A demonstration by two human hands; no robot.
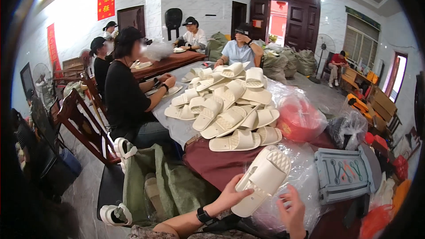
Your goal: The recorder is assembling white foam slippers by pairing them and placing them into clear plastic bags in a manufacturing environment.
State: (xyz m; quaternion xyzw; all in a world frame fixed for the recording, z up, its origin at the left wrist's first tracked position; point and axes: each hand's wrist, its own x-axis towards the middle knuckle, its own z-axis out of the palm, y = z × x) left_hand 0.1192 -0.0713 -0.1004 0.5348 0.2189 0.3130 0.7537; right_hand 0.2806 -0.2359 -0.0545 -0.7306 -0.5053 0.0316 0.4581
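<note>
My left hand (234, 193) grips a cream slide slipper (262, 178) by its side, thumb on the sole and strap edge. The slipper is tilted, with its quilted footbed facing up. To its right, my right hand (292, 208) is raised with its fingers apart, holding nothing. Beyond the slipper rises a large heap of matching cream slippers (228, 102) on the table. Under my hands lies clear plastic wrapping (290, 172), over a dark red tablecloth (203, 161).
A green woven sack (175, 186) hangs open at my left beside a wooden chair (86, 119). Right of the heap sit a red plastic-wrapped bundle (299, 117) and a grey plastic case (345, 172). A co-worker in black (128, 93) handles slippers at the left; another person (239, 48) sits opposite.
</note>
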